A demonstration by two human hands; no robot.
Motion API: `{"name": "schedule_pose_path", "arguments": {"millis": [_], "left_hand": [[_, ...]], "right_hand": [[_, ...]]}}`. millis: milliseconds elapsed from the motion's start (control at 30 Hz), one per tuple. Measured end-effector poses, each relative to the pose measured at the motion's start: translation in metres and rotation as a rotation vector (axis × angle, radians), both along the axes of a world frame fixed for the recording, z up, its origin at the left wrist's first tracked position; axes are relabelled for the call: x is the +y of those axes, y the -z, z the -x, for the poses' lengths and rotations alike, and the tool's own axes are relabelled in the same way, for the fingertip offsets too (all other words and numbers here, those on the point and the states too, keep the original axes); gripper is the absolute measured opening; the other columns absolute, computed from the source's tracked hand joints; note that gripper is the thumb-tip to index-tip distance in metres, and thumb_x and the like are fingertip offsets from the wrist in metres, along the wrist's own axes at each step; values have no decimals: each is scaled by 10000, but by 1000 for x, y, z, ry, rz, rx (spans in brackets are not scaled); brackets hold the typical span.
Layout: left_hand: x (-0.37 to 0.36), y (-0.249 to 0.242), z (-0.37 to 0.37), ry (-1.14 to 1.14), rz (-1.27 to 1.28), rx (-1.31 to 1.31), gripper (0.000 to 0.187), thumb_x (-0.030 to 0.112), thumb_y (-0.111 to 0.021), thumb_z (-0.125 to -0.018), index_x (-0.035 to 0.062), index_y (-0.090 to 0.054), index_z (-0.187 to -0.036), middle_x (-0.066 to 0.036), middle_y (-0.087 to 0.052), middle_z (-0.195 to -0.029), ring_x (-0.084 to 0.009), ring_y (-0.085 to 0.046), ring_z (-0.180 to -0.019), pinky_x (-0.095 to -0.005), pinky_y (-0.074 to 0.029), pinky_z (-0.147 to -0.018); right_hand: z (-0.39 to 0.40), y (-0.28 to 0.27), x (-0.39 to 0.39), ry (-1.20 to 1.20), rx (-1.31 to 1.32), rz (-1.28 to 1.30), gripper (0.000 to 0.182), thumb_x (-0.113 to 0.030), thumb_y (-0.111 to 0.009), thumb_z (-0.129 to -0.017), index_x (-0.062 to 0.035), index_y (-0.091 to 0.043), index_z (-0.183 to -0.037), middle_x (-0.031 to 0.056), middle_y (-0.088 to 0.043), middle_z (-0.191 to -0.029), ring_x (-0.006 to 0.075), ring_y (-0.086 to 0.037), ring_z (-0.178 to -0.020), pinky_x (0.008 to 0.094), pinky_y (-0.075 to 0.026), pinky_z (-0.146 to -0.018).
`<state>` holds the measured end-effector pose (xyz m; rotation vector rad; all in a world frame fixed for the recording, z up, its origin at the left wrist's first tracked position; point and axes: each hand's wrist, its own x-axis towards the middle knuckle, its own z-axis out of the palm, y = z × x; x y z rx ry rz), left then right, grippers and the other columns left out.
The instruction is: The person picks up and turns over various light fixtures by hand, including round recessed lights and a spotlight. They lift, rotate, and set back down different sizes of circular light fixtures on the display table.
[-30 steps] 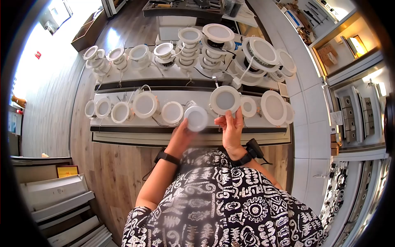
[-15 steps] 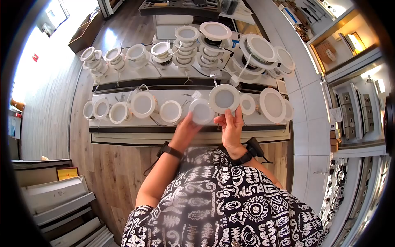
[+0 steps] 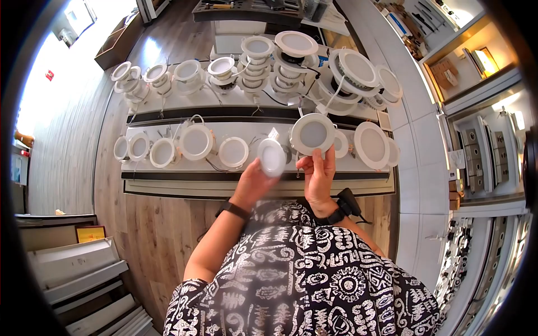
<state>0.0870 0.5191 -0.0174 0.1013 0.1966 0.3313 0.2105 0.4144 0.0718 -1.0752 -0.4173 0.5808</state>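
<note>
My left hand (image 3: pixel 253 183) grips a small round white downlight (image 3: pixel 272 157) by its lower left edge; a little white tag shows just above it. In my right hand (image 3: pixel 319 178) is a larger white downlight (image 3: pixel 312 134) with a grey diffuser, its thumb on the front of the rim and the fingers partly hidden behind. The two lights are held side by side, apart, above the front row on the board. Behind the right-hand light, a small downlight (image 3: pixel 340 144) is partly covered. Left of my left hand sits another downlight (image 3: pixel 233 152).
A front row on the white board (image 3: pixel 179 172) includes a downlight (image 3: pixel 196 141) and a large one (image 3: pixel 371 146) at right. Stacked downlights (image 3: pixel 255 67) with loose wires fill the rear board. White panels (image 3: pixel 78 269) lean at lower left; display shelves (image 3: pixel 476 140) line the right side.
The small light in my left hand has turned more edge-on and sits slightly lower. My right hand has shifted a little to the right with its light, widening the gap between them.
</note>
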Motion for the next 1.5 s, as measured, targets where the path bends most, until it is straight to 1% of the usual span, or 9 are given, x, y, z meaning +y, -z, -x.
{"name": "schedule_pose_path", "arguments": {"millis": [133, 233, 433, 633, 767, 933, 1333, 1433, 1500], "left_hand": [[-3, 2, 3, -53, -61, 96, 341, 310, -451, -980, 68, -507, -1214, -88, -570, -1215, -233, -563, -1116, -419, -474, -958], [-8, 12, 3, -101, -146, 312, 324, 316, -459, -980, 64, -524, -1174, -79, -592, -1164, -210, -582, -1085, -391, -473, -948], [-10, 25, -1, -214, -369, 500, 306, 304, -501, -971, 60, -539, -1151, -45, -635, -1074, -161, -608, -1001, -341, -490, -885], [6, 50, -17, -334, -423, 630, 275, 266, -507, -971, 59, -563, -1143, -42, -643, -1049, -158, -620, -955, -317, -505, -842], [8, 57, -19, -356, -438, 596, 255, 231, -481, -979, 46, -570, -1130, -57, -642, -1048, -170, -627, -942, -304, -527, -818], [-1, 48, -20, -377, -490, 499, 323, 250, -514, -960, -14, -576, -1135, -90, -639, -1032, -160, -628, -881, -267, -524, -759], [1, 50, -21, -389, -375, 580, 218, 168, -476, -941, -13, -578, -1003, -65, -635, -907, -108, -603, -754, -230, -490, -621], [12, 74, -11, -267, -463, 543, 211, 166, -452, -982, 9, -502, -1114, -127, -627, -1058, -223, -637, -935, -333, -526, -805], [12, 73, -8, -282, -425, 543, 198, 156, -472, -973, 15, -503, -1108, -121, -626, -1058, -219, -634, -945, -329, -525, -802]], "right_hand": [[1, 0, 1, 4, 12, -32, 336, -175, -461, -992, -106, -401, -1316, 30, -617, -957, 89, -581, -655, 242, -490, -616], [-1, 3, 2, -5, 26, -31, 325, -167, -463, -991, -101, -417, -1305, 36, -624, -961, 94, -591, -662, 245, -499, -623], [1, 10, 4, -239, 116, -3, 340, -151, -470, -985, -81, -418, -1314, 39, -639, -923, 112, -617, -672, 260, -525, -626], [4, 21, 7, -300, 115, 169, 412, -191, -503, -975, -94, -388, -1359, 34, -645, -862, 119, -631, -646, 261, -531, -618], [5, 34, 12, -334, 101, 218, 423, -196, -497, -974, -31, -353, -1335, 85, -626, -870, 140, -640, -674, 258, -539, -623], [10, 47, 21, -313, 143, 267, 441, -176, -507, -969, -34, -336, -1350, 83, -633, -889, 136, -651, -674, 250, -548, -596], [13, 60, 36, -308, 156, 354, 364, -170, -506, -965, -35, -405, -1287, 93, -653, -924, 168, -668, -665, 263, -557, -605], [12, 59, 43, -341, 126, 394, 343, -176, -517, -959, -34, -439, -1262, 99, -664, -926, 174, -671, -672, 268, -559, -622], [11, 62, 46, -352, 134, 401, 318, -178, -520, -958, -31, -457, -1233, 106, -665, -926, 183, -676, -684, 274, -563, -626]]}}
